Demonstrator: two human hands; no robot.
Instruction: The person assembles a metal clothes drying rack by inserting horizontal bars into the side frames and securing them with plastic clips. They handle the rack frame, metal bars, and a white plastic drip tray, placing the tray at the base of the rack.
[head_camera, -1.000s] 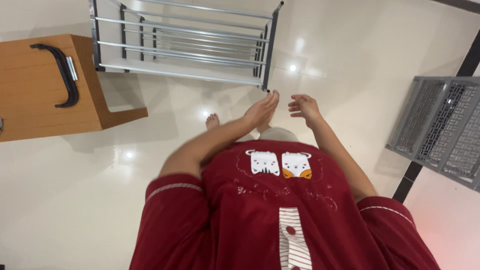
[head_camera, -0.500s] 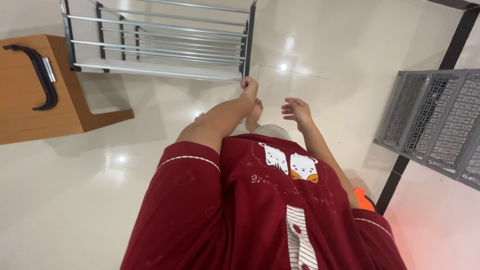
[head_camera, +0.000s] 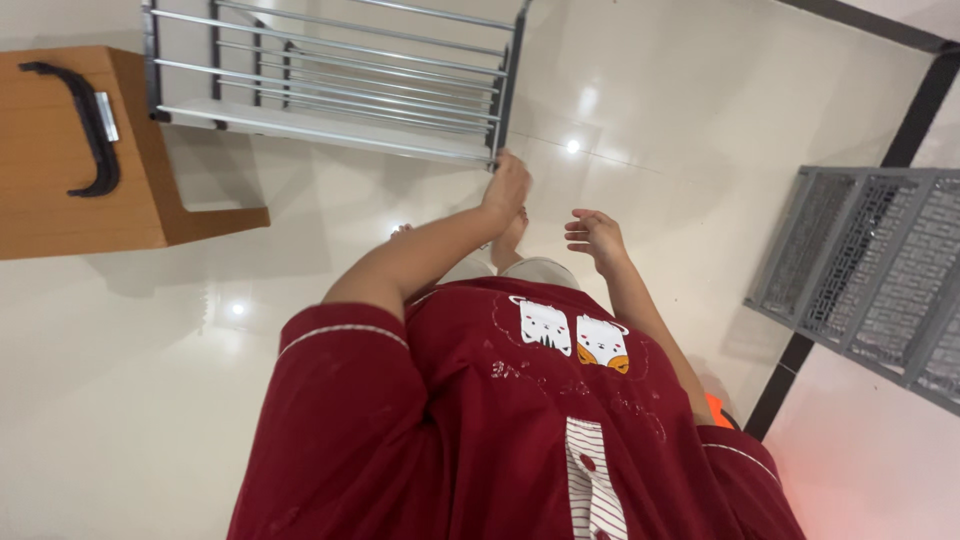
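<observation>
**Left hand at the corner post of a metal rack, seen from above**

The left hand is shown reaching down to the near corner of a grey metal rack, which stands on the glossy white floor. The hand lies against the lower end of the dark corner post, but it cannot be told whether the grip is clamped on the post or merely touching it, since the fingers are hidden behind the back of the hand. The right hand is held just beside the grip, empty, with fingers loosely apart. The rack is judged not yet lifted or shifted; both shelves rest level.

A wooden cabinet with a black handle lies well apart, beyond the rack's far end. A grey mesh panel is cut off at the frame edge. The feet are largely covered by the red shirt.
</observation>
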